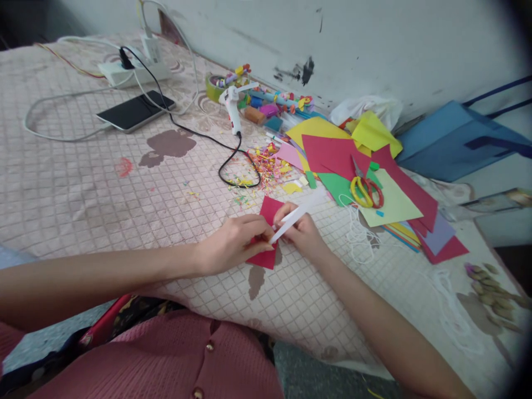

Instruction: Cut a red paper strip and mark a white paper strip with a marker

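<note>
A narrow white paper strip (300,211) slants up to the right between my hands. My left hand (238,239) pinches its lower end between thumb and fingers. My right hand (302,233) has its fingers closed around the strip a little farther along, though the strip partly covers those fingers. Beneath both hands a red piece of paper (268,260) lies on the patterned tablecloth. Beyond my hands lie small colourful paper scraps (270,166) and the black cord (199,134) of a white glue gun (233,113).
Coloured paper sheets (332,155) are heaped at the right, with yellow-and-red scissors (366,191) on top. White string (361,235) lies nearby. At the back left are a black phone (136,111) and a power strip (120,72) with cables. A blue bag (461,141) leans by the wall.
</note>
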`<state>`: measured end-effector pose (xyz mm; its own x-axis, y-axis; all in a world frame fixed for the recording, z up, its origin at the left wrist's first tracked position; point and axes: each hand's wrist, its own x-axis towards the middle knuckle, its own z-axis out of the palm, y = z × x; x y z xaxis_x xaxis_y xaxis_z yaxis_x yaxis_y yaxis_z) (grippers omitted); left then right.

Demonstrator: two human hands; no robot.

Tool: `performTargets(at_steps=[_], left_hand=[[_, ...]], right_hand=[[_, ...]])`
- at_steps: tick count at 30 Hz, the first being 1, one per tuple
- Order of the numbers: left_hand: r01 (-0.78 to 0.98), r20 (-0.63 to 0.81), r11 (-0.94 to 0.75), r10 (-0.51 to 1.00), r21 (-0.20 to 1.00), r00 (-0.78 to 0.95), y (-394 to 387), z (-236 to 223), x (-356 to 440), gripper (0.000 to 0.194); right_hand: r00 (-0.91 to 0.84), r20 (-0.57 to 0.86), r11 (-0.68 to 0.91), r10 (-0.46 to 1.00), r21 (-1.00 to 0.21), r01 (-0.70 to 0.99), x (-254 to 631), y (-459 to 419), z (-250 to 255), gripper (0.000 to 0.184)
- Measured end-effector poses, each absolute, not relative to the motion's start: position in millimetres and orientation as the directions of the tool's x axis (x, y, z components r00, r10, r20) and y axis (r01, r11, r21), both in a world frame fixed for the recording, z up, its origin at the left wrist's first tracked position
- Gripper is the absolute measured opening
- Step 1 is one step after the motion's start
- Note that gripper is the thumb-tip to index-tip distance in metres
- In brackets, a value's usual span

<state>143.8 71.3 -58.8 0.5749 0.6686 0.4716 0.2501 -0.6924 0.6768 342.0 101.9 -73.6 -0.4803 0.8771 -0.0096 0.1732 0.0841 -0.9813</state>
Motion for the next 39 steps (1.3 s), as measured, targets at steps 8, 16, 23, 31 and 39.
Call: performTargets(at_steps=[8,16,23,31,39], left_hand=[[0.342,0.417,-0.62,0.754,0.706,0.507,68.4,-56.8,139.3,0.005],[0.415,0.424,-0.56,0.823,0.717,0.378,62.2,-49.7,126.1,0.004],[0.446,0.317,-0.51,0.841,0.735,0.438,48.5,-53.7,127.2,0.005],[0.418,0.339,-0.558,0.802,0.716,0.491,47.0,-50.6,138.2,0.006],[0.446,0.349,-0.591,0.784,0.673,0.513,46.0,-50.7,139.8,0.006]], right_hand=[[-0.032,0.12,0.123,0.992,-0.98,0.157,344.0,77.3,-70.2,0.011],[-0.009,0.162,0.158,0.987,-0.952,0.261,339.4,63.6,-65.6,0.009],[-0.11,0.161,0.187,0.981,-0.939,0.29,334.9,57.2,-73.7,0.011],[-0.147,0.146,0.18,0.978,-0.952,0.249,335.2,58.7,-78.4,0.011],[-0.156,0.137,0.174,0.978,-0.951,0.254,335.5,59.7,-78.9,0.01]])
